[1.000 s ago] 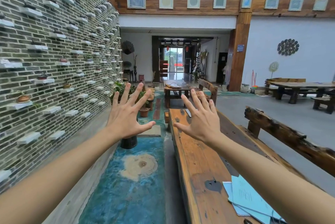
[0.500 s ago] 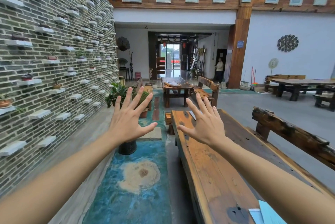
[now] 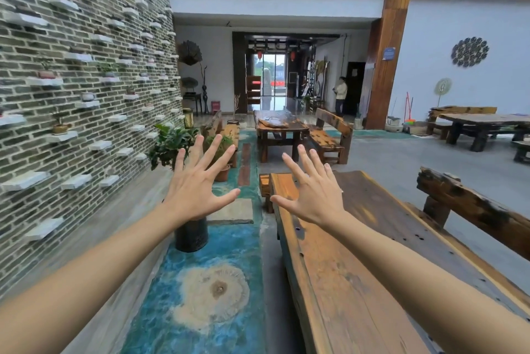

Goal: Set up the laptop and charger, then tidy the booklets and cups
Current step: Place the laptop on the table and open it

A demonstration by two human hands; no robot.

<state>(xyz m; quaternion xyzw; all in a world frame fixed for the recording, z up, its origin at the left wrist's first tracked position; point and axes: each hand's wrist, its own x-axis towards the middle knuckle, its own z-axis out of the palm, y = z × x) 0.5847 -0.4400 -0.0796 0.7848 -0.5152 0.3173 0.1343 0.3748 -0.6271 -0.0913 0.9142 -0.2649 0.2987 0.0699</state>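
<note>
Left hand (image 3: 195, 190) and right hand (image 3: 315, 196) reach forward mid-frame, fingers spread, holding nothing. The right seems to hover above the wooden table (image 3: 344, 282) at lower right; no booklets visible.

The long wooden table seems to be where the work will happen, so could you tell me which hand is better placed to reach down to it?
Probably right: the right hand hovers open above the table, while the left hand hangs beyond its edge.

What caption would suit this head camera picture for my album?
Both hands, left hand and right hand, held up with fingers spread, holding nothing, above a long wooden table in a brick-walled hall.
</note>
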